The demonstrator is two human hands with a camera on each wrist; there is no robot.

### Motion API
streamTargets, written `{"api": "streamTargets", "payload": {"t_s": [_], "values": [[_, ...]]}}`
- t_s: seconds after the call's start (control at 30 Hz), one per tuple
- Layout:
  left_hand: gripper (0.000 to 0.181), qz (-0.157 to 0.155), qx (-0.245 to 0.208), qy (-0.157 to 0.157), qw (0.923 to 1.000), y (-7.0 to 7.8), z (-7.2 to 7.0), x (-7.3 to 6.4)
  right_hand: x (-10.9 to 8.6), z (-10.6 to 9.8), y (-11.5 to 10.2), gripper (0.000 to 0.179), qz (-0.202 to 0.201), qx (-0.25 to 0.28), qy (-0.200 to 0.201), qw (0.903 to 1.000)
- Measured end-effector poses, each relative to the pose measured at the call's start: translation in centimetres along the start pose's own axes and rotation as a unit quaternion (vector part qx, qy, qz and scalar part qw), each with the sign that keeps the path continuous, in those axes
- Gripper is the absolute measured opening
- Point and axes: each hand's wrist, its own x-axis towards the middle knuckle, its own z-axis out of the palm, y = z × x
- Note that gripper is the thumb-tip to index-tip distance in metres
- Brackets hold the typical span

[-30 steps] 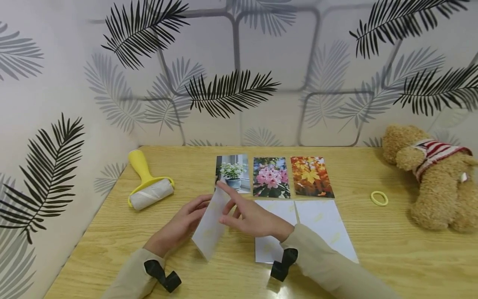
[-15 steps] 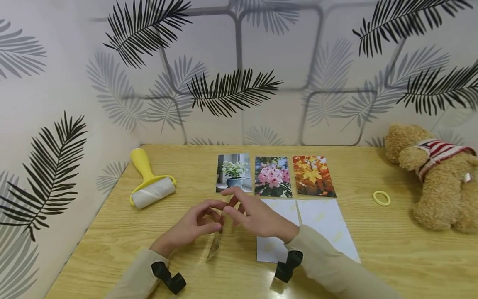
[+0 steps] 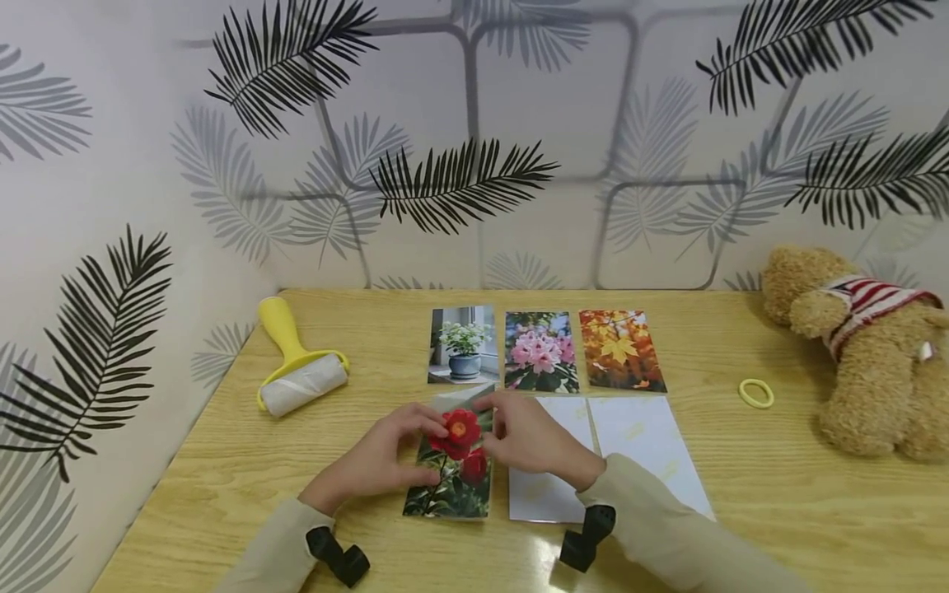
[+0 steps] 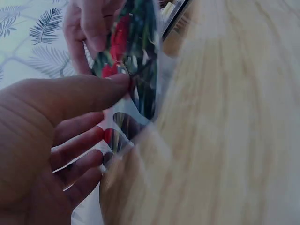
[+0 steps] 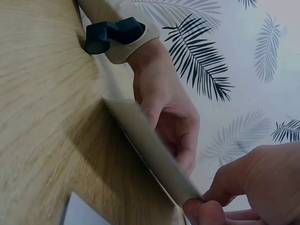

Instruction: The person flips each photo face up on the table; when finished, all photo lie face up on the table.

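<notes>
— Head view first: where to look?
— Lower middle of the frame, just below the potted-plant photo [image 3: 465, 342]: red-flower photo [image 3: 456, 463], printed side up, over the table [image 3: 296, 478]. White cards [image 3: 641, 445] just beside, toward the right.
— And hands?
— Left hand [image 3: 378, 459] at the left edge, thumb and finger apart over the print. Right hand [image 3: 535, 441] near the upper right corner, in a narrow grip.
— Likely weight?
— Very light, probably; thin, bendable under a hard squeeze.
— Left wrist view next?
— Blurred. Thumb against the print, upper left of centre; other fingers spread loosely below, no sure pinch to be seen. Shiny surface, so probably slick and quick to smudge: better at the rims than across the petals.
— And right wrist?
— Thumb and fingertip pinched on one end, lower right of the frame. Pale side in view, tilted up from the table, shadow alongside. Apparently stiff enough not to sag much, yet easy to crease at a corner. Best hold: light pinch on opposite edges.
</notes>
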Motion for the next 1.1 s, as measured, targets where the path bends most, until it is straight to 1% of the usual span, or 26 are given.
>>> {"api": "streamTargets", "payload": {"t_s": [0.1,0.2,0.3,0.43,0.5,0.67,0.77,0.87,1.0,1.03,1.1], "values": [[0.027,-0.018,0.035,-0.019,0.9991,-0.1,-0.1,0.0,0.1,0.1,0.4,0.042,0.02,-0.013,-0.023,0.9995],[0.029,-0.029,0.065,-0.029,0.997,-0.1,-0.3,0.0,0.5,0.4,0.7,0.041,0.03,-0.023,-0.035,0.9987],[0.036,-0.038,0.091,-0.027,0.9947,-0.2,-0.5,0.0,1.1,0.6,1.0,0.041,0.026,-0.038,-0.041,0.9981],[0.04,-0.041,0.117,-0.021,0.9921,-0.4,-0.9,0.0,1.8,0.8,1.1,0.039,0.008,-0.06,-0.048,0.997],[0.041,-0.04,0.121,-0.02,0.9916,-0.5,-1.0,-0.1,2.0,0.7,1.2,0.039,0.004,-0.067,-0.053,0.9963],[0.042,-0.042,0.112,-0.024,0.9926,-0.6,-1.1,-0.2,2.2,0.7,1.3,0.043,0.006,-0.082,-0.067,0.9944],[0.043,-0.043,0.11,-0.024,0.9927,-0.6,-1.1,-0.2,1.9,0.6,1.6,0.045,0.008,-0.069,-0.082,0.9942],[0.044,-0.041,0.113,-0.02,0.9926,-0.5,-1.1,-0.2,1.4,0.4,2.3,0.042,-0.002,-0.04,-0.09,0.9951],[0.045,-0.037,0.11,-0.003,0.9932,-0.2,-1.0,-0.1,0.0,-0.5,3.2,0.034,-0.034,-0.027,-0.078,0.996],[0.045,-0.037,0.108,0.002,0.9935,-0.1,-0.9,-0.1,-0.4,-0.8,3.5,0.033,-0.04,-0.03,-0.072,0.9962],[0.043,-0.026,0.099,0.011,0.9947,0.1,-0.6,0.0,-1.3,-1.4,3.9,0.03,-0.041,-0.032,-0.061,0.9968]]}}
